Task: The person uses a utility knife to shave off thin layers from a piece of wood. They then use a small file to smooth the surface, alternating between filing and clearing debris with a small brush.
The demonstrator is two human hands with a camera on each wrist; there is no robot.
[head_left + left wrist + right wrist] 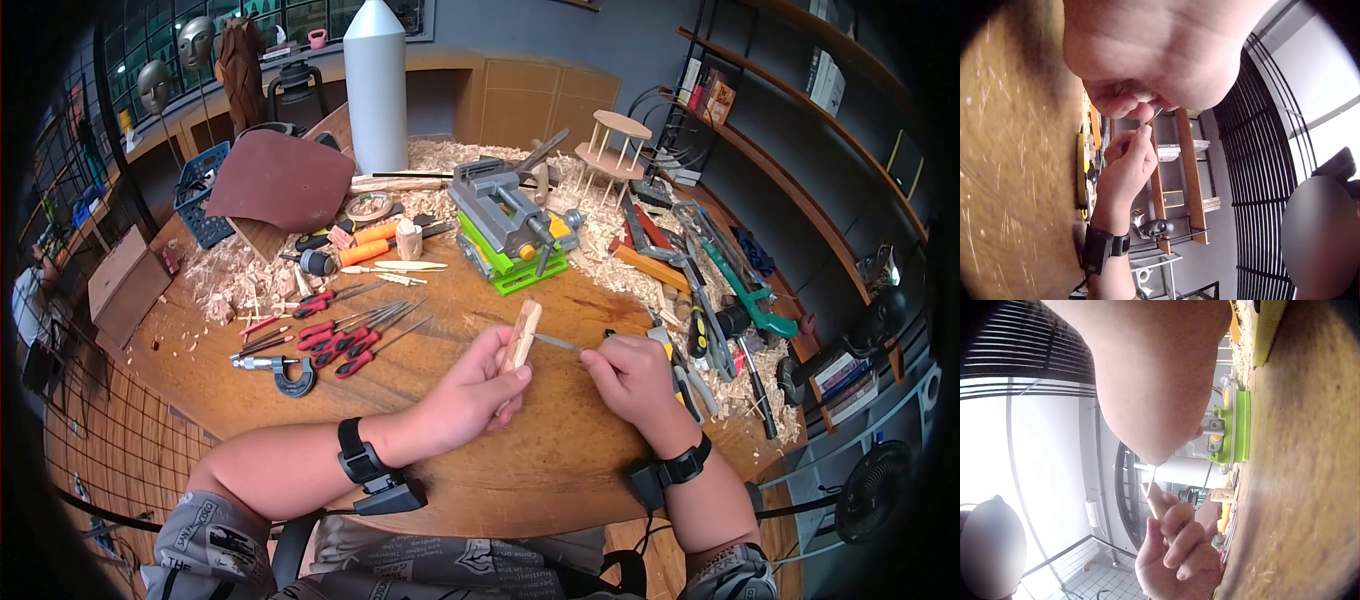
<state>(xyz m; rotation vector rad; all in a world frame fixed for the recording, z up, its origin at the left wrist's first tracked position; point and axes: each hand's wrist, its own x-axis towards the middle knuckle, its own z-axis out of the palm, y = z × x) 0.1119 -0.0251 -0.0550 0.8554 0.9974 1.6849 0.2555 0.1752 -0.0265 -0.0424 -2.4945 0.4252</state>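
My left hand (470, 396) grips a short, pale strip of wood (524, 328), its upper end standing out above the thumb and fingers. Facing it, my right hand (637, 378) holds a slim grey metal tool (558, 343) with curled fingers. The tool's tip lies right at the wood's side. Its handle is hidden inside the fist, so I cannot tell its exact kind. In the right wrist view the left fingers (1186, 540) wrap round the wood strip (1157, 499), and the tool's thin end (1150, 481) crosses its top.
Red-handled files (345, 340) and a micrometer (290, 375) lie left on the wooden table (480, 470). A grey vise (505, 205) on a green base stands ahead, among wood shavings (440, 155). Saws, including a green-handled one (765, 315), and other tools crowd the right.
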